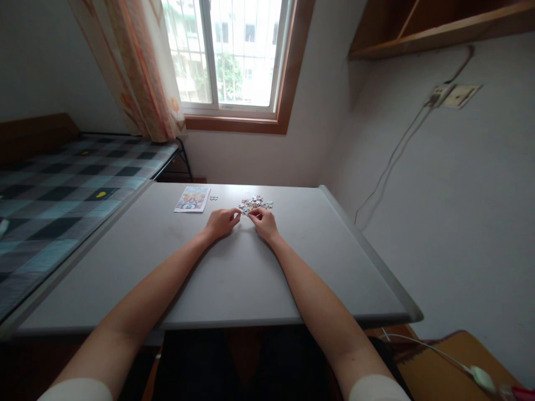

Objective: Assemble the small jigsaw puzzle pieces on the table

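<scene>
Two hands, both bare, both at the near edge of one pile of puzzle pieces. The pieces in the pile are too small to count. The left hand sits just near-left of the pile, fingers curled in, thumb and forefinger pinched narrow toward it. Cannot tell if a piece is held. The right hand is just near of the pile, fingers bent, tips touching or almost touching its front pieces, grip also unclear. The hands are close together, nearly meeting in front of the pile.

One stray piece lies left of the pile, apart from it. One picture card lies flat further left, past the stray piece.

One grey counter carries it all. Its far edge runs just beyond the pile and its right edge is well apart from it. There is wide bare surface near of the pile, crossed only by the two forearms, and more to the right of the pile. One bed with a checked cover lies well left of the pile, against the counter's left edge. One window is beyond the pile.
</scene>
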A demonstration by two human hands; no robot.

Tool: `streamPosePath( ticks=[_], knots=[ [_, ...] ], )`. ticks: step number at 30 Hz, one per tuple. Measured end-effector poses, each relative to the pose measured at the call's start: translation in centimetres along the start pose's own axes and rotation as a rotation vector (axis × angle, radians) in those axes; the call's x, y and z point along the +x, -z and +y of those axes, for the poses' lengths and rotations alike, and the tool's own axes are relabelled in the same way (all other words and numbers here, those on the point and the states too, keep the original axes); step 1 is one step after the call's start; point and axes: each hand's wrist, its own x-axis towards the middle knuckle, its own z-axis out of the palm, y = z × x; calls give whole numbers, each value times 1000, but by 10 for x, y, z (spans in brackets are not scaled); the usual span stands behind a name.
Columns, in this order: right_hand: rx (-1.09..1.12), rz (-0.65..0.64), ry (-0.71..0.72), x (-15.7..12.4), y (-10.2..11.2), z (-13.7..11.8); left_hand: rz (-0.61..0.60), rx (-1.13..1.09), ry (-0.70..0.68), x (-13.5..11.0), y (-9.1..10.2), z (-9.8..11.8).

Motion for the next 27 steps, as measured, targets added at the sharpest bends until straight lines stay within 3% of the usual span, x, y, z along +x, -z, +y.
streamPosePath(
  ticks=[27],
  knots=[
    [-1, -6, 7, 0, 0, 1, 50, -72, -45, 1, -3, -4]
  ],
)
